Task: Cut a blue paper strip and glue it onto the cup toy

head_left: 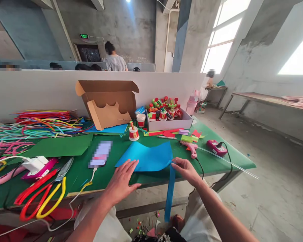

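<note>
A bright blue sheet of paper or foam [151, 156] lies slightly curled at the table's front edge. My left hand [123, 181] rests on its near left corner, fingers stretched out and thumb apart. At the near right corner, my right hand [188, 170] pinches the top of a narrow blue strip [169, 198], which hangs below the table edge. Whether the strip is still joined to the sheet I cannot tell. Just behind the sheet stands a red-and-white paper cup figure [134, 133] with spiral pipe-cleaner arms. A pink glue gun [190, 148] lies right of the sheet.
Scissors with red and yellow handles [62, 173], a charging phone [100, 154] and a green sheet [60, 145] lie left. Behind are pipe cleaners [47, 117], an open cardboard box [108, 97] and a box of cup figures [169, 125]. A power socket [216, 148] sits right.
</note>
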A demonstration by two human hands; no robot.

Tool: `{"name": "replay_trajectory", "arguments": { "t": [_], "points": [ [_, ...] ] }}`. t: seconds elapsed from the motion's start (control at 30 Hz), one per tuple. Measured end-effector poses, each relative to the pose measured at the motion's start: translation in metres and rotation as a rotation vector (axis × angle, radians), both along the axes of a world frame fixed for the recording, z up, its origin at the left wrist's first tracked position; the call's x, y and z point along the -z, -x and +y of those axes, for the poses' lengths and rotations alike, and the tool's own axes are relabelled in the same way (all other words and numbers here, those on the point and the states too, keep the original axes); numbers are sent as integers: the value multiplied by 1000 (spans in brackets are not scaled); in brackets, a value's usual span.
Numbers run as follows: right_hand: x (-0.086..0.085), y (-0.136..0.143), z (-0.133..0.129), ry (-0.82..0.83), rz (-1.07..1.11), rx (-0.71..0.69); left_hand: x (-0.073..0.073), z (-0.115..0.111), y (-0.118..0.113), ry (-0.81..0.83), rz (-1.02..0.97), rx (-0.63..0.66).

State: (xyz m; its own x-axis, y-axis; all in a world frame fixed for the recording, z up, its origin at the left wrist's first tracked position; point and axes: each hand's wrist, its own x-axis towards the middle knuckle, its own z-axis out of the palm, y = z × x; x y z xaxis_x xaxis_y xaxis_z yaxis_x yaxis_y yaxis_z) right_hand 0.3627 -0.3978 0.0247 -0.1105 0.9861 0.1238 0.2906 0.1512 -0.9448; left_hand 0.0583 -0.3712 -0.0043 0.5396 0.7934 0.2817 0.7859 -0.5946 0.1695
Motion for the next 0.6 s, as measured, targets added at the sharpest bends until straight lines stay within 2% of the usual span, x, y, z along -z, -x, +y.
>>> {"name": "replay_trajectory", "arguments": {
  "t": [0.1, 0.2, 0.33, 0.43, 0.53, 0.6],
  "points": [
    [-3, 4, -6, 12, 25, -24, 9, 17, -18, 35, -18, 42],
    [-10, 0, -11, 15, 33, -46, 12, 34, -13, 54, -1, 51],
    [-32, -24, -5, 14, 56, -42, 16, 42, -3, 69, 22, 56],
    [-50, -53, 20, 63, 165, 158, 20, 40, -3, 64, 36, 40],
    [-63, -82, 58, 97, 410, 480, 22, 38, -6, 61, 39, 19],
    [-68, -97, 84, 81, 461, 589, 20, 38, -8, 59, 37, 10]
  ]
}}
